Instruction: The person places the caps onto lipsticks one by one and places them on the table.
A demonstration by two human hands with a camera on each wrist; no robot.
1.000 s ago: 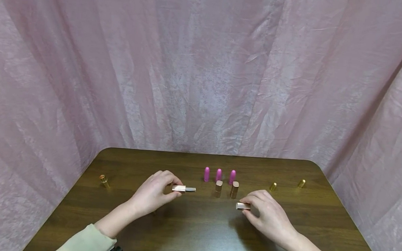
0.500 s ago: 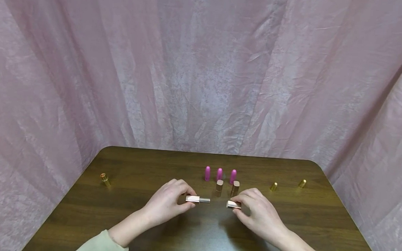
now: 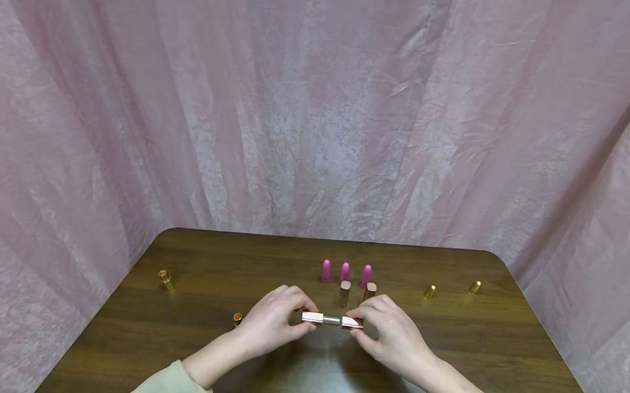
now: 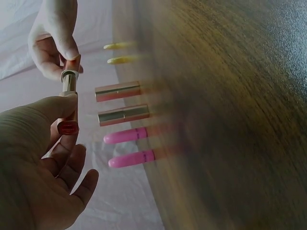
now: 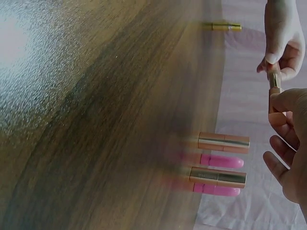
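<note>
Between its thumb and fingers my left hand (image 3: 273, 322) pinches a rose-gold lipstick base (image 3: 312, 318), lying level with its silvery inner tube (image 3: 332, 321) pointing right. My right hand (image 3: 395, 337) holds the matching lipstick cap (image 3: 352, 323) in the same pinch, its mouth facing the tube. Tube and cap are in line and meet end to end above the table; whether the tip is inside the cap I cannot tell. In the left wrist view, the base (image 4: 68, 127) shows a red end. The right wrist view shows the cap (image 5: 275, 103) under my right thumb.
Two rose-gold lipsticks (image 3: 344, 293) stand upright just behind my hands, with three pink lipsticks (image 3: 326, 270) behind them. Two small gold caps (image 3: 430, 292) stand at the right. Gold lipstick bases (image 3: 166, 280) stand at the left, one (image 3: 237, 319) beside my left wrist. A pink curtain (image 3: 319, 113) hangs behind the table.
My left hand has moved right with the lipstick base, and my right hand has moved left with the cap. The gap between the two parts has closed.
</note>
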